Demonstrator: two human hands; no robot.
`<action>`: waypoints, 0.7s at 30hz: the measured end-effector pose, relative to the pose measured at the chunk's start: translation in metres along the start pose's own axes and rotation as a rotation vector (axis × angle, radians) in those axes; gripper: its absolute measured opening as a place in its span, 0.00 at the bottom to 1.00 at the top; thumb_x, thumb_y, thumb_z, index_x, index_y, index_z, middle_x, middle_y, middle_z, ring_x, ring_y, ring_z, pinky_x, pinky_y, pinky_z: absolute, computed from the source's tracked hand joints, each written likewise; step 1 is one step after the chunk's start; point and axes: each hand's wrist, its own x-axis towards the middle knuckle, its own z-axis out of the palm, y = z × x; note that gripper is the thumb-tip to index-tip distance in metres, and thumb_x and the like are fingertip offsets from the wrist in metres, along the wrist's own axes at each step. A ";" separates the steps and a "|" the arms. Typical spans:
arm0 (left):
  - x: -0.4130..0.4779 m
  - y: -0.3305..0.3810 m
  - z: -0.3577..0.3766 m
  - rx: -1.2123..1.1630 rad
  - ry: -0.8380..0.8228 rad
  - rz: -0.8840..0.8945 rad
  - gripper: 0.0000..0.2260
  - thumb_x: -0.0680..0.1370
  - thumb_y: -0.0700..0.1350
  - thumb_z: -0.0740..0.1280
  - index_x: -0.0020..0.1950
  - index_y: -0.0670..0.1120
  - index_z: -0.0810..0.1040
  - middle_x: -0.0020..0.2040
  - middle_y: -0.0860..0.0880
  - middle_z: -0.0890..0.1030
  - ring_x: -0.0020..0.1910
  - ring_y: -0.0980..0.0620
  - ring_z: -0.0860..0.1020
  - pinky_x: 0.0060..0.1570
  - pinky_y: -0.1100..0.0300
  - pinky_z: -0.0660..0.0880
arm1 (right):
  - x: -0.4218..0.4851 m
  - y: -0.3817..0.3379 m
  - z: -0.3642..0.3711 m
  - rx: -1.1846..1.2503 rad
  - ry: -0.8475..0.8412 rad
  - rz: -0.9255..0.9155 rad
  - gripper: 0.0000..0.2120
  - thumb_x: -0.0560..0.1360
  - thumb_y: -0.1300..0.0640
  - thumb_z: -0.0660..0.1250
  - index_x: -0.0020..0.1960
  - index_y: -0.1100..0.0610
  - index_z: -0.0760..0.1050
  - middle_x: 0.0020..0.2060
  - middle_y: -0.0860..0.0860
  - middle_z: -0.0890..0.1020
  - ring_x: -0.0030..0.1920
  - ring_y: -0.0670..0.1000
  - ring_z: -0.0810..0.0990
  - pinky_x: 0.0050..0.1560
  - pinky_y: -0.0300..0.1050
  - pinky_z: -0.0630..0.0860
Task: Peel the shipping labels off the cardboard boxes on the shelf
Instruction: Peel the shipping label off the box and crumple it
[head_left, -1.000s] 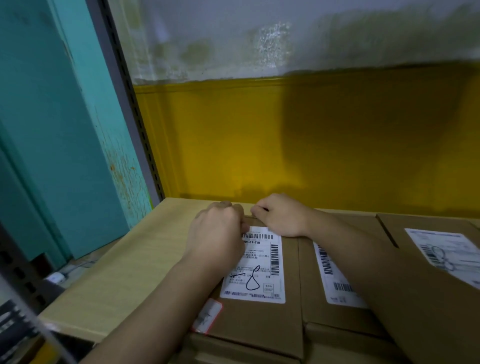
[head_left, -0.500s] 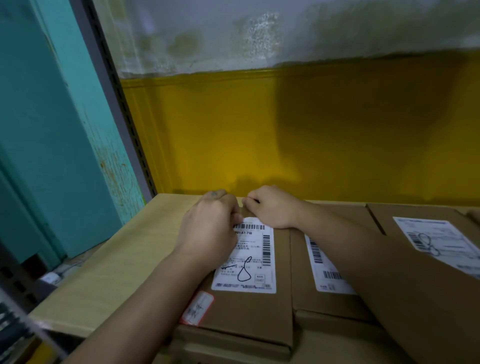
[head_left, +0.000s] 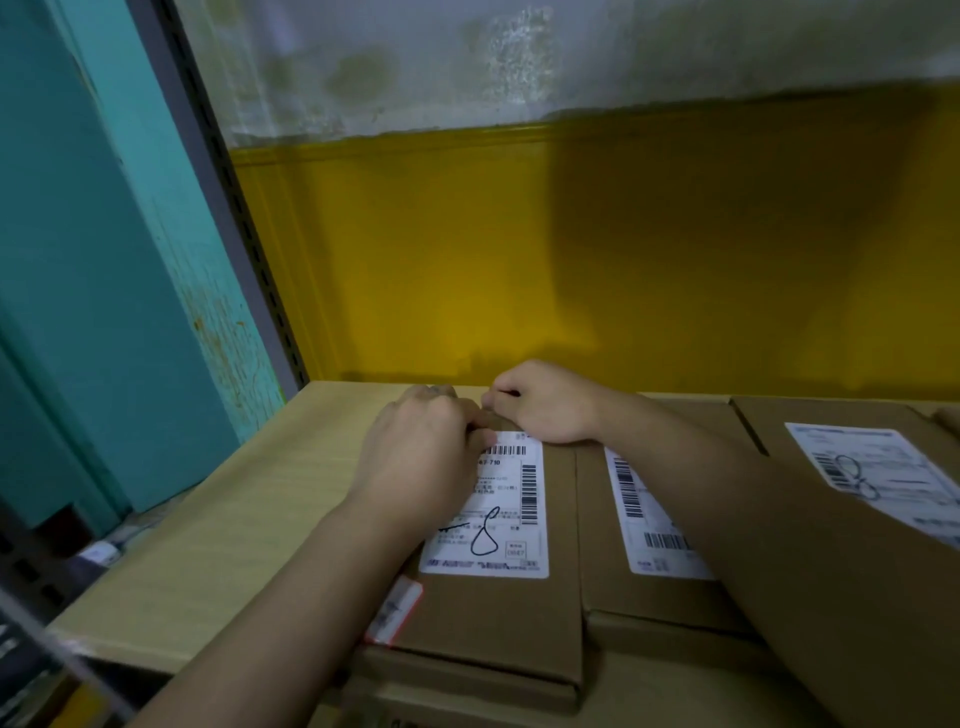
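Observation:
A flat cardboard box (head_left: 493, 618) lies at the left of a row on the shelf, with a white shipping label (head_left: 506, 519) stuck flat on its top. My left hand (head_left: 415, 457) covers the label's upper left part, its curled fingertips picking at the top edge. My right hand (head_left: 550, 402) lies just beyond the label's top right corner, fingers curled over the box's far end. A second box carries a label (head_left: 649, 540) partly hidden under my right forearm. A third box (head_left: 779, 421) at the right bears another label (head_left: 872, 462).
The boxes rest on a pale wooden shelf board (head_left: 234, 509). A small red-bordered sticker (head_left: 397, 608) sits at the first box's near left corner. A grey perforated upright (head_left: 244, 234) stands at the left, a yellow wall (head_left: 571, 260) behind.
Both hands stay at the top edge of the left box's label, which still lies flat. Only the view has shifted slightly.

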 end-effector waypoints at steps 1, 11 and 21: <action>0.000 0.001 0.000 0.026 0.006 0.001 0.11 0.81 0.52 0.63 0.58 0.53 0.81 0.51 0.48 0.79 0.54 0.47 0.74 0.46 0.55 0.68 | 0.000 0.000 0.000 -0.008 -0.006 0.004 0.20 0.82 0.50 0.57 0.44 0.66 0.76 0.33 0.57 0.71 0.34 0.53 0.68 0.33 0.46 0.62; 0.005 0.003 -0.001 0.065 0.049 -0.013 0.04 0.78 0.47 0.66 0.46 0.53 0.81 0.45 0.48 0.81 0.46 0.44 0.77 0.39 0.55 0.68 | -0.002 -0.005 0.000 -0.050 0.037 -0.002 0.16 0.81 0.51 0.59 0.49 0.62 0.79 0.37 0.56 0.77 0.35 0.51 0.71 0.31 0.44 0.62; 0.002 0.001 0.000 -0.015 0.106 0.080 0.03 0.76 0.43 0.68 0.44 0.48 0.81 0.41 0.50 0.76 0.46 0.44 0.76 0.38 0.55 0.64 | -0.002 -0.012 0.002 -0.148 -0.036 0.054 0.20 0.84 0.50 0.51 0.35 0.53 0.66 0.34 0.50 0.71 0.41 0.53 0.71 0.41 0.44 0.62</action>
